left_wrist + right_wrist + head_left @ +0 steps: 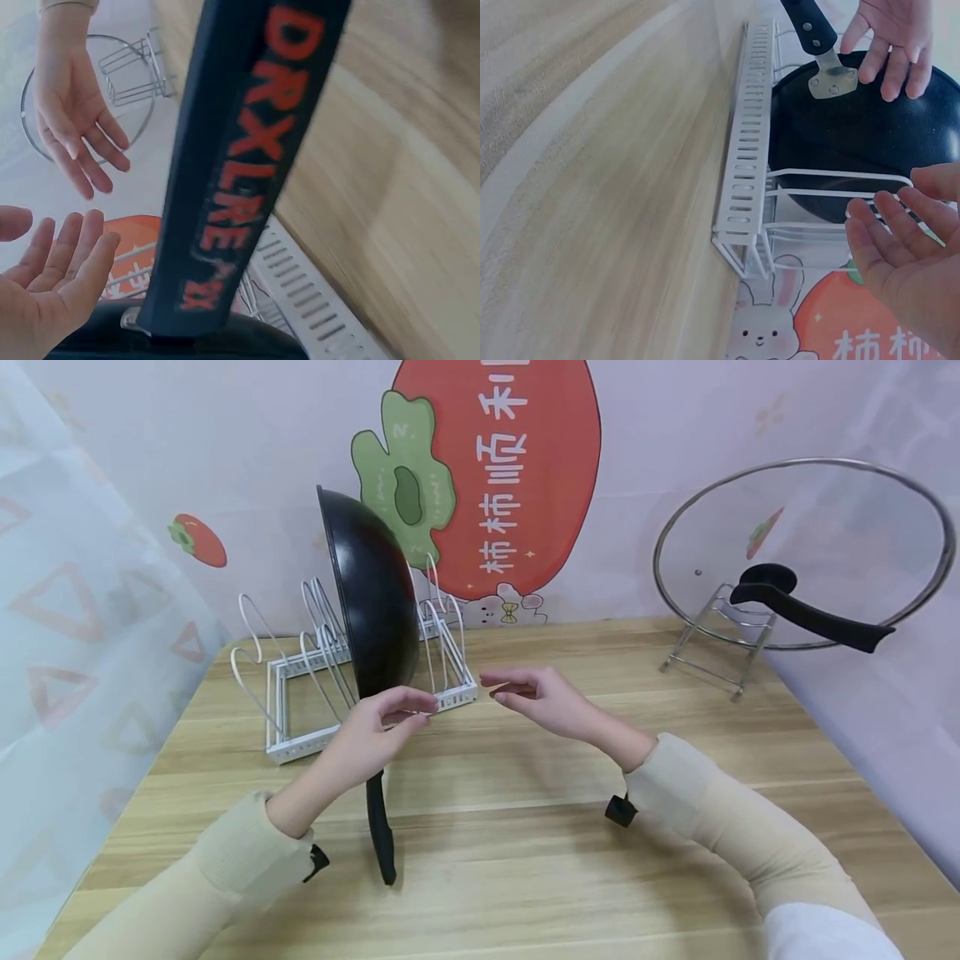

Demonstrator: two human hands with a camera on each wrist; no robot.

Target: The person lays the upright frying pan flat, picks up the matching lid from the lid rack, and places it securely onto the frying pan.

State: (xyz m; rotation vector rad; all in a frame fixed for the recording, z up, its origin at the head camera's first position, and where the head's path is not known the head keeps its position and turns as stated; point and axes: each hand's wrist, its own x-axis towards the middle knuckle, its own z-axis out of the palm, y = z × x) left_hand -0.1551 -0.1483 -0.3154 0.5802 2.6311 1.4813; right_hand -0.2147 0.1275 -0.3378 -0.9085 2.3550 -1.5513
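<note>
Left fingers (403, 696) hover beside the black wok (369, 585), above its handle (380, 835).

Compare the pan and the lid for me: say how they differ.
The pan is opaque black; the lid is see-through with a metal rim. The pan stands in the white rack; the lid sits in the metal stand. Both are round and propped up, not lying flat.

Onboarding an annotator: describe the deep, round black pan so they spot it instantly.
On the light-brown wooden table, a white metal wire rack stands at far left. Standing on edge in it is the deep black pan, its black handle toward the wearer. Unlike the clear, silver-rimmed glass lid at right, it is opaque.
</note>
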